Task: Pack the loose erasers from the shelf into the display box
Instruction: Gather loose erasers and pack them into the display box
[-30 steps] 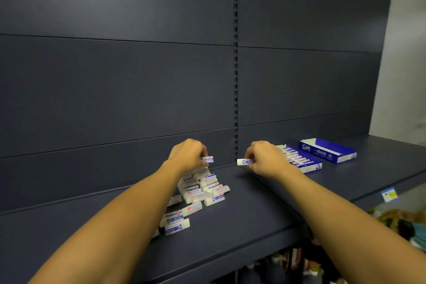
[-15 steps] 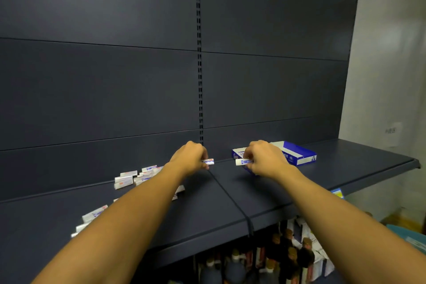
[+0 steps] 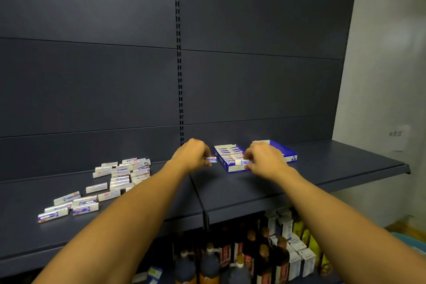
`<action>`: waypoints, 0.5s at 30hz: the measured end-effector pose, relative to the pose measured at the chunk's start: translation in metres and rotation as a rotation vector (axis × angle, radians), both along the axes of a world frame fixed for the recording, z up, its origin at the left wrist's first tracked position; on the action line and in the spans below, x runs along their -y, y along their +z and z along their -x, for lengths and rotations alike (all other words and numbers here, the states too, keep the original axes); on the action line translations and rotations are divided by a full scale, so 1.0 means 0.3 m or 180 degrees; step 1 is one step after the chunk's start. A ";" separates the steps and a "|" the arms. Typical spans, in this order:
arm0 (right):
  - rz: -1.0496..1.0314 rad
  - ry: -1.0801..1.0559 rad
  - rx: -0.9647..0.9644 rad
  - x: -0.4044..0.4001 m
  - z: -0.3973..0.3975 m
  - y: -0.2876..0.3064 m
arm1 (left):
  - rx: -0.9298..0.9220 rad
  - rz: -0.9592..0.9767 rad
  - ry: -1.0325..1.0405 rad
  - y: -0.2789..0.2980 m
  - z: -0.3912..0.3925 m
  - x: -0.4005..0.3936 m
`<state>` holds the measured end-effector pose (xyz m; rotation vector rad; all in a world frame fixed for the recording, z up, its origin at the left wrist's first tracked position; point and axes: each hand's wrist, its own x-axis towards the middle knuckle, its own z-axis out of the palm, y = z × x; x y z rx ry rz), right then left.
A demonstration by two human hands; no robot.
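Currently each hand pinches one eraser, the left hand (image 3: 192, 155) just beside the display box (image 3: 232, 167) and the right hand (image 3: 265, 160) over its front rows, evidently for insertion, while the loose erasers (image 3: 110, 182) lie toward the shelf's (image 3: 334, 163) left end.

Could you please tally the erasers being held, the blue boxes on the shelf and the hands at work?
Erasers held: 2, the left eraser pinched by the left hand, the right eraser by the right hand
Blue boxes: 2, the part-filled box and the rear box
Hands: 2
Total: 6
The loose pile overlaps too much to count.
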<state>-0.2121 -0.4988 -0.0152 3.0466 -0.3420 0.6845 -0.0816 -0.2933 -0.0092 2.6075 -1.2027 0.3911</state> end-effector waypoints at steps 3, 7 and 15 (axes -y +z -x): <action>-0.0068 0.0031 0.0017 0.030 0.007 -0.001 | 0.0094 -0.0044 0.0027 0.003 0.005 0.033; -0.0133 0.0086 0.0089 0.073 -0.003 -0.001 | 0.0175 -0.0082 0.0028 0.008 -0.011 0.079; -0.0209 0.0012 0.0069 0.204 -0.095 -0.022 | 0.0152 -0.0054 0.0030 -0.030 -0.120 0.200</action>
